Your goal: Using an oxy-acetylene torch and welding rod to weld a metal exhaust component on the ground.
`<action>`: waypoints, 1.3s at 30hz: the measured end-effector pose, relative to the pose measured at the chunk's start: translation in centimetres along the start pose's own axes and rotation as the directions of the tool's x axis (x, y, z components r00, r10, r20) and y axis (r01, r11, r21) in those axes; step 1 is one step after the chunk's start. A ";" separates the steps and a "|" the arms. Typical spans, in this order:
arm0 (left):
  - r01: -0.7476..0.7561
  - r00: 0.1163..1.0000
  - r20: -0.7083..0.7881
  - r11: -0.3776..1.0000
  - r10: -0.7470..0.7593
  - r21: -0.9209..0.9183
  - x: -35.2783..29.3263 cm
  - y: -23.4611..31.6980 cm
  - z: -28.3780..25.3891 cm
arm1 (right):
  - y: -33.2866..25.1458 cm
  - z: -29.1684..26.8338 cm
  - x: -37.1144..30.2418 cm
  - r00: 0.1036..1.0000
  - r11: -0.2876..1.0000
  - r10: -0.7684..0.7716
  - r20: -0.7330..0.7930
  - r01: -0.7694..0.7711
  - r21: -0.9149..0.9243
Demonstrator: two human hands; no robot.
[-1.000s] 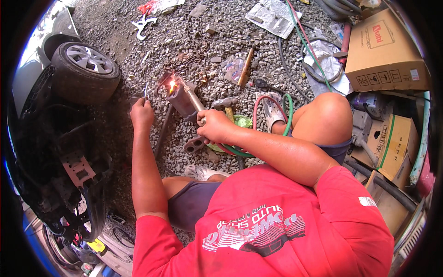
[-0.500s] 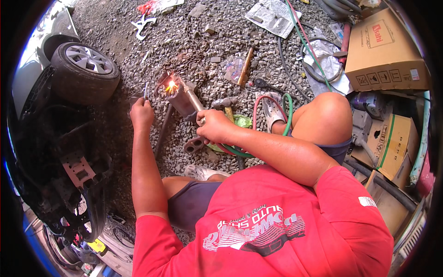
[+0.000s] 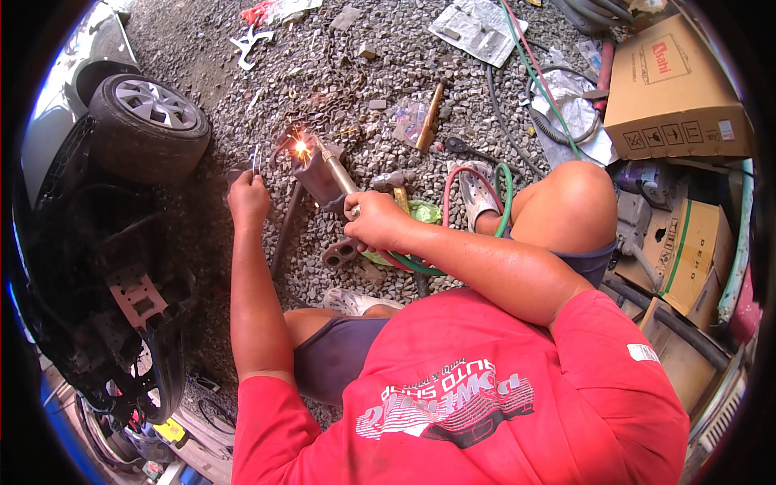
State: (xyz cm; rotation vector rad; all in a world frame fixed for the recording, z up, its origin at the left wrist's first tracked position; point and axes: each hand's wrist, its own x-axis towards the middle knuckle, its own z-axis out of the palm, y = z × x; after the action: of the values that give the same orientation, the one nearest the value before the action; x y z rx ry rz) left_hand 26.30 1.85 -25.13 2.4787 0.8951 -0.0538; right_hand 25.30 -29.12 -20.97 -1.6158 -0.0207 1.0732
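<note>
My right hand (image 3: 376, 220) grips a welding torch (image 3: 333, 168) whose lit tip throws sparks (image 3: 301, 148) on a rusty metal part (image 3: 318, 179) lying on the gravel. My left hand (image 3: 246, 198) pinches a thin metal rod (image 3: 255, 158) upright, just left of the flame. Red and green hoses (image 3: 453, 182) loop behind my right hand toward my raised right knee (image 3: 566, 202). A short metal bracket (image 3: 339, 252) lies under my right wrist.
A car wheel (image 3: 149, 125) and a black bumper (image 3: 89, 267) fill the left side. Cardboard boxes (image 3: 671, 89) stack on the right. A wooden-handled hammer (image 3: 431, 117), a sheet of paper (image 3: 477, 28), cables and scraps lie on the gravel beyond.
Both hands stay almost in place. The flame point flickers and has shifted slightly on the metal part.
</note>
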 end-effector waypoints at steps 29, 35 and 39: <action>-0.020 1.000 -0.017 1.000 0.020 0.000 -0.1 -0.4 0.0 | -0.1 -0.1 -0.1 1.000 1.000 0.005 0.017 -0.004 -0.006; -0.007 1.000 -0.003 1.000 0.007 0.001 0.2 -0.7 0.0 | -0.1 0.1 -0.1 1.000 1.000 0.005 0.020 -0.005 -0.005; -0.007 1.000 0.005 1.000 0.007 0.012 0.1 -0.3 0.1 | 0.2 0.0 0.1 1.000 1.000 0.004 0.021 -0.004 -0.003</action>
State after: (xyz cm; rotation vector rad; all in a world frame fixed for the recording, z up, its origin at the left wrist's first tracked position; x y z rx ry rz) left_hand 26.22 2.12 -25.38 2.4915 0.8860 -0.0631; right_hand 25.28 -29.15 -21.15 -1.6080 -0.0337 1.0935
